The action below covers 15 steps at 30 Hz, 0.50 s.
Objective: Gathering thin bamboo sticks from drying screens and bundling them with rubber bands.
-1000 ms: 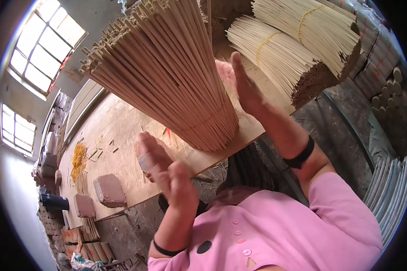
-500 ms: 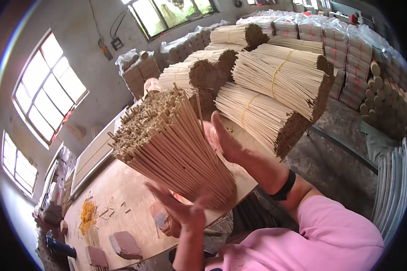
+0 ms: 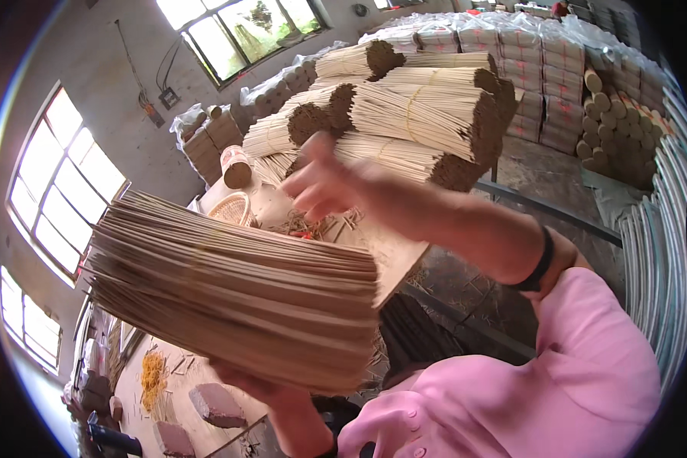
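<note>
A thick bundle of thin wooden sticks (image 3: 237, 294) lies tilted nearly on its side above the table, with a faint yellow band around it. From below, my left hand (image 3: 256, 385) supports and grips it; most of its fingers are hidden beneath the sticks. My right hand (image 3: 324, 183) is raised beyond the bundle, apart from it, its fingers spread and slightly blurred. Behind that hand, more tied stick bundles (image 3: 420, 111) are stacked at the far side of the table.
On the wooden table (image 3: 133, 366) are yellow bands (image 3: 153, 378), reddish blocks (image 3: 217, 404), a wicker basket (image 3: 233, 208) and loose stick pieces (image 3: 305, 224). A dark cylinder (image 3: 114, 439) is at lower left. Wrapped packs (image 3: 523, 61) stand behind; a metal bar (image 3: 549, 210) runs along the right.
The bundle has tipped from standing to nearly sideways, its top end swinging left. My right hand has come off its side and risen; my left hand has gone underneath. The view has shifted.
</note>
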Tool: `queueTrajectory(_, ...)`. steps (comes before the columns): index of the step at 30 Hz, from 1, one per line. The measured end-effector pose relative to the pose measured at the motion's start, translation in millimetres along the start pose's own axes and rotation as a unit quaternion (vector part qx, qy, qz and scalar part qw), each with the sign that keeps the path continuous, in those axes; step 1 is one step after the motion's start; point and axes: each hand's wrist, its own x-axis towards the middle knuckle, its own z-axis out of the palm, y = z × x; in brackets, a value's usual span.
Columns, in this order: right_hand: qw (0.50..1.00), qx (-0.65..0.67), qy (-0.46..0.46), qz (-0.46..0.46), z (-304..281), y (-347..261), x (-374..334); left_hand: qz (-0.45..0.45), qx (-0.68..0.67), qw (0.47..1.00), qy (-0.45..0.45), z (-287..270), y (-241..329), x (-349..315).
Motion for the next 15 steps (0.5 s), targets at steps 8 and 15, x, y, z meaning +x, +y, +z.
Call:
queueTrajectory(8,0.987,0.046,0.063,0.143,-26.8,93.5,-89.7,-0.011,-0.346,0.938,0.002,18.6,33.9,192.0)
queueTrajectory(15,0.958,-0.280,-0.005,-0.062,-26.5,189.4,-60.1,0.066,-0.408,0.907,-0.079,104.3,-1.2,354.3)
